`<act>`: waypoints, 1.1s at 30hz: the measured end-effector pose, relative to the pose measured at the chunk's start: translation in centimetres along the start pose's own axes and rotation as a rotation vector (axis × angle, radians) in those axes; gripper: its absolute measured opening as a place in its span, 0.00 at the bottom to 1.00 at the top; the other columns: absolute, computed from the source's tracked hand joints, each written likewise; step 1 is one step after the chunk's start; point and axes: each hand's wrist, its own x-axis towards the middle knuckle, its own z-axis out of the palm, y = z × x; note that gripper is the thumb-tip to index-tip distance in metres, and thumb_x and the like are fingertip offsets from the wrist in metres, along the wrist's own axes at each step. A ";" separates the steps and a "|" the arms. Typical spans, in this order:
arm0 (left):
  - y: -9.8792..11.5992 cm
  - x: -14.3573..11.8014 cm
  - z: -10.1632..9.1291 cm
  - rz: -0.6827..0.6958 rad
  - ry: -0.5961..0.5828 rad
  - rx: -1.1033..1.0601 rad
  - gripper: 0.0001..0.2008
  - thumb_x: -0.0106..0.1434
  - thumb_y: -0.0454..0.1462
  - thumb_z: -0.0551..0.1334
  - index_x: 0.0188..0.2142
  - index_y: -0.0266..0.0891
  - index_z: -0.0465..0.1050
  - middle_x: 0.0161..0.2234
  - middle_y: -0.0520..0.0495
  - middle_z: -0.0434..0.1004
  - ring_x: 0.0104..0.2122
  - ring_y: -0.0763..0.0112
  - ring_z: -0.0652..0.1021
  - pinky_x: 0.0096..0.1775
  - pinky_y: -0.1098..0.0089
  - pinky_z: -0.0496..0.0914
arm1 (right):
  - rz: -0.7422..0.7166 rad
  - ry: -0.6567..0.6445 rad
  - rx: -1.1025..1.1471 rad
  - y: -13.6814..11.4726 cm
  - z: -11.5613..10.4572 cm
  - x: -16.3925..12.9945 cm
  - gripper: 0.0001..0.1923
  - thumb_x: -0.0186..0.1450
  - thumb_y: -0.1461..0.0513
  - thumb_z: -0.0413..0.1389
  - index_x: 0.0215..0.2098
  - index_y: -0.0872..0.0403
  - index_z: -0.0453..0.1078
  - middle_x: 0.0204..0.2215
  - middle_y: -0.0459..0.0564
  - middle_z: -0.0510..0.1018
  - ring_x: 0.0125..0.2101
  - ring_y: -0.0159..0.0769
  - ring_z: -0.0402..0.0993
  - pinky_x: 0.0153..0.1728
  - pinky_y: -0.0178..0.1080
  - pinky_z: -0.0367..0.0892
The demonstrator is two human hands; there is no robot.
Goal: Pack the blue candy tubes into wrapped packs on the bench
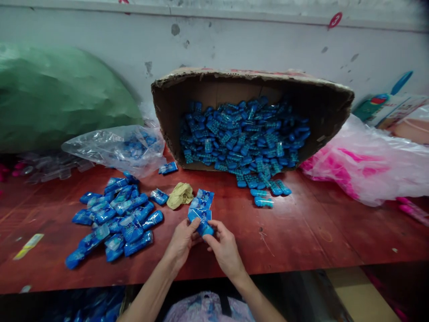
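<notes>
A small blue printed packet is held between both hands near the table's front edge. My left hand pinches its left side, with the thumb on top. On the lower right side, the fingers of my right hand close on the same packet. Just beyond it lie more flat blue printed wrappers; I cannot tell whether they touch the held one. A crumpled yellowish cloth or paper sits just left of these. Further left spreads a pile of blue wrapped packets.
A cardboard box on its side spills many blue capsule-shaped pieces onto the red table. Clear plastic bags and a green sack stand left. A pink-filled bag lies right.
</notes>
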 end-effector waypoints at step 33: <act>0.9 -1.2 0.2 0.005 -0.285 -0.136 0.06 0.54 0.35 0.62 0.32 0.35 0.70 0.29 0.48 0.75 0.27 0.73 0.74 0.34 0.70 0.68 | 0.237 -0.085 0.483 0.1 -0.5 0.4 0.19 0.47 0.62 0.63 0.37 0.55 0.64 0.22 0.40 0.71 0.14 0.25 0.68 0.12 0.31 0.69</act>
